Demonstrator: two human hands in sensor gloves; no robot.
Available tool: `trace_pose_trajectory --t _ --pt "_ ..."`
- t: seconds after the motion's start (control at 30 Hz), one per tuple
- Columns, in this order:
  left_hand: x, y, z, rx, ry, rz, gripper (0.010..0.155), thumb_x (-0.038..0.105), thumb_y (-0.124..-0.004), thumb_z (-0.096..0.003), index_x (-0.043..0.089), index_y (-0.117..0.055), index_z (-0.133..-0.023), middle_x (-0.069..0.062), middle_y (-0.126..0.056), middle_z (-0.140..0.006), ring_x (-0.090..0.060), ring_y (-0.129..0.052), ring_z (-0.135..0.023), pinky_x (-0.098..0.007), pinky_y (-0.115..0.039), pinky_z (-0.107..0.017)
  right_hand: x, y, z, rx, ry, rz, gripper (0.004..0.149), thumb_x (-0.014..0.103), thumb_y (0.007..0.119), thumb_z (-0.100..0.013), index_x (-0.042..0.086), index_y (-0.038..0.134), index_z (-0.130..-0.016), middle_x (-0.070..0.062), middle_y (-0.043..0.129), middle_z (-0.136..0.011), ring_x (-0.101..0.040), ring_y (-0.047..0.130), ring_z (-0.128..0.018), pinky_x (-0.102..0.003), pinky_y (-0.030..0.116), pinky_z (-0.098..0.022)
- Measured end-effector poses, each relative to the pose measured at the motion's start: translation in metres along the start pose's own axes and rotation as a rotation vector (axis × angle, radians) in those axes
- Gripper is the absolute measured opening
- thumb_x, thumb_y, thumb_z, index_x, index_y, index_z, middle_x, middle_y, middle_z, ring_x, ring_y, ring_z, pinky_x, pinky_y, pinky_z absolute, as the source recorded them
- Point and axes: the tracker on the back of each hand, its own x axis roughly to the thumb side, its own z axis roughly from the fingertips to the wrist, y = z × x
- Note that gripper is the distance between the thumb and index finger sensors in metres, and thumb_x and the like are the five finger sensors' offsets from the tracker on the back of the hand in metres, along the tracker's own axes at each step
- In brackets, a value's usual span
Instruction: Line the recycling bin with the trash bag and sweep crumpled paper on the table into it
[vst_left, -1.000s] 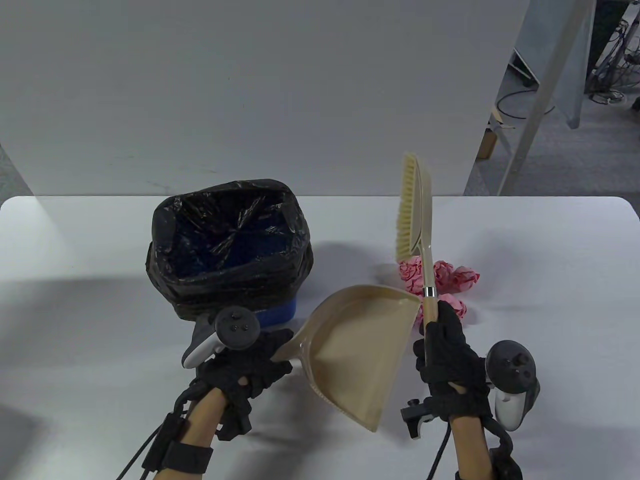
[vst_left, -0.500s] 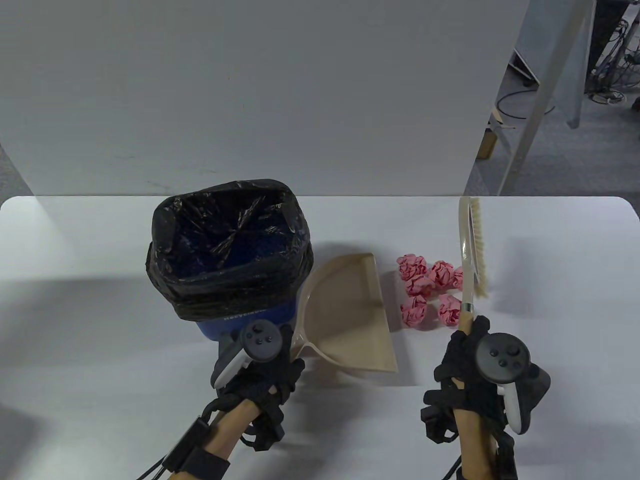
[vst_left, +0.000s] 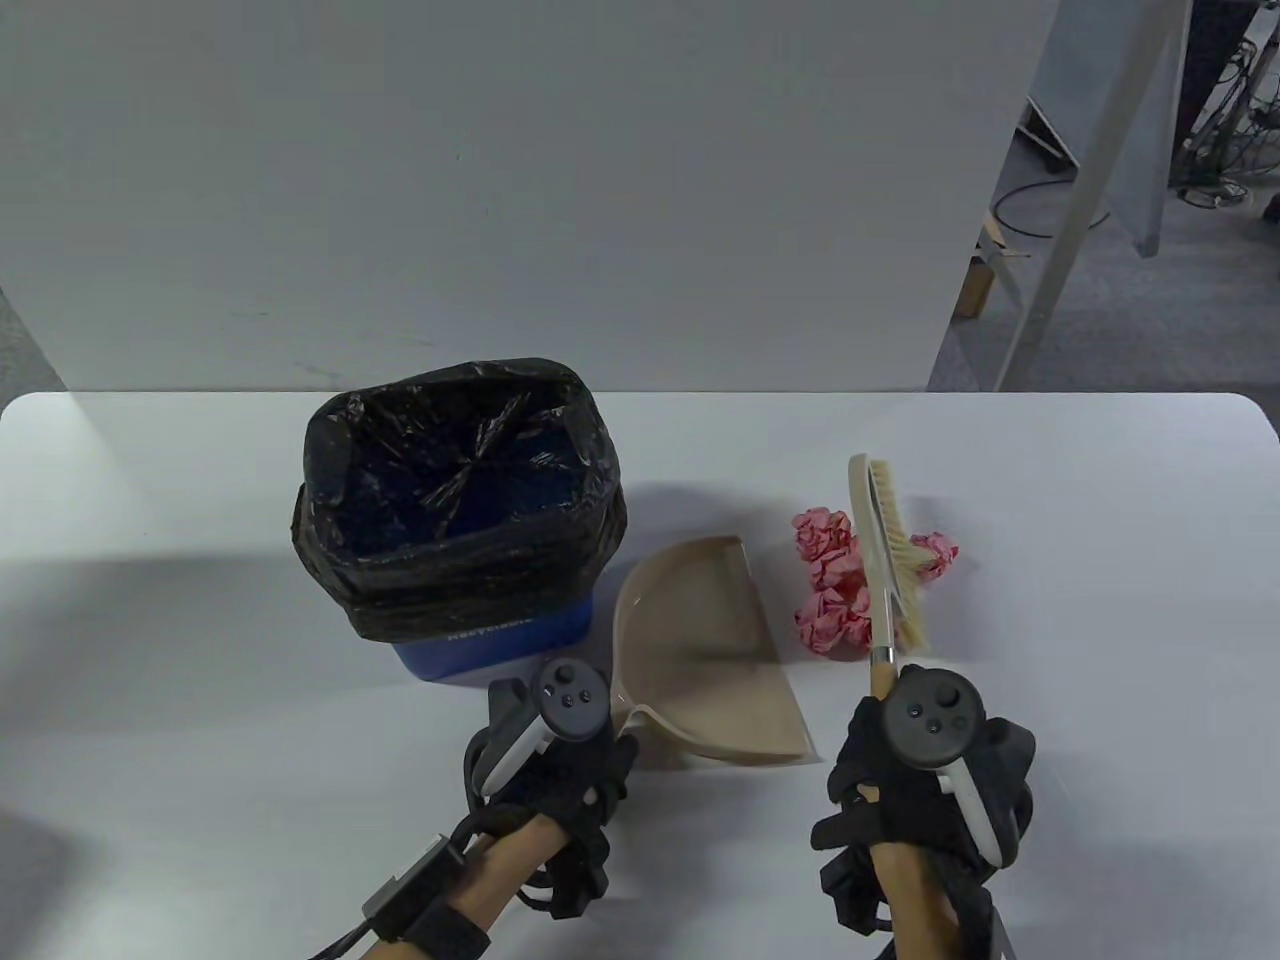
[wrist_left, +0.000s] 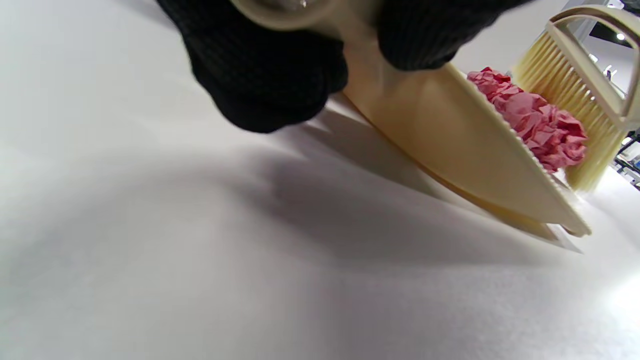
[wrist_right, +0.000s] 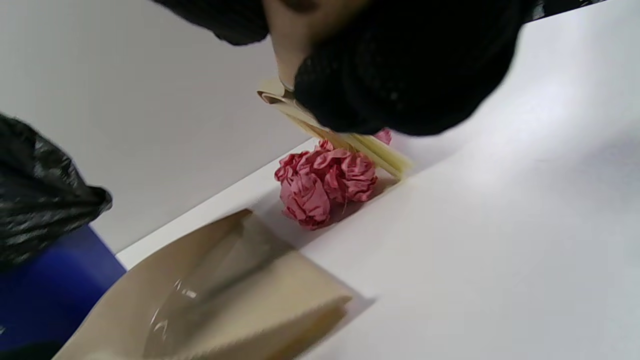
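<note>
Now sweeping: right hand (vst_left: 905, 790) gripping beige bristle brush (vst_left: 890, 555), crowding pink crumpled paper balls (vst_left: 830, 585) toward beige plastic dustpan (vst_left: 700, 640), lowered onto tabletop, left hand (vst_left: 560, 790) gripping handle.

Black-gloved fingers (wrist_left: 265, 75) at top edge, curled round beige dustpan (wrist_left: 450, 135) handle. Dustpan runs from fingers down to right, tilted, far lip touching white desk (wrist_left: 200, 280). Dark shadow on desk below fingers and under pan. Beyond pan's far edge, away from fingers: clump of crumpled pink paper (wrist_left: 535, 120). Just past paper, brush (wrist_left: 570, 95) with pale bristles, bristle tips reaching desk, bristles against paper.
</note>
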Motion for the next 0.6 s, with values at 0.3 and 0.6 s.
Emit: trace_pose_trajectory --t 0.3,0.6 --pt "0.002 0.0 0.0 0.039 0.038 0.001 0.078 0.038 -0.072 -0.0604 0.005 -0.028 -0.116 -0.021 -0.056 -0.108 -0.026 -0.09 -0.078 -0.03 -0.099 -0.046 0.013 0.012 0.004 0.075 -0.089 -0.015 0.061 0.025 0.052 -0.063 -0.013 0.034 -0.108 -0.035 0.063 -0.093 -0.03 0.092 -0.053 -0.035 0.093 -0.032" --pt "0.0 0.002 -0.001 0.034 0.044 0.008 0.078 0.038 -0.071 -0.0604 0.005 -0.027 -0.116 -0.021 -0.056 -0.108 -0.027 -0.09 -0.079 -0.031 -0.098 -0.047 0.02 0.016 0.008 0.178 -0.186 -0.098 0.061 0.025 0.052 -0.063 -0.013 0.034 -0.108 -0.035 0.063 -0.093 -0.029 0.092 -0.052 -0.035 0.093 -0.032"
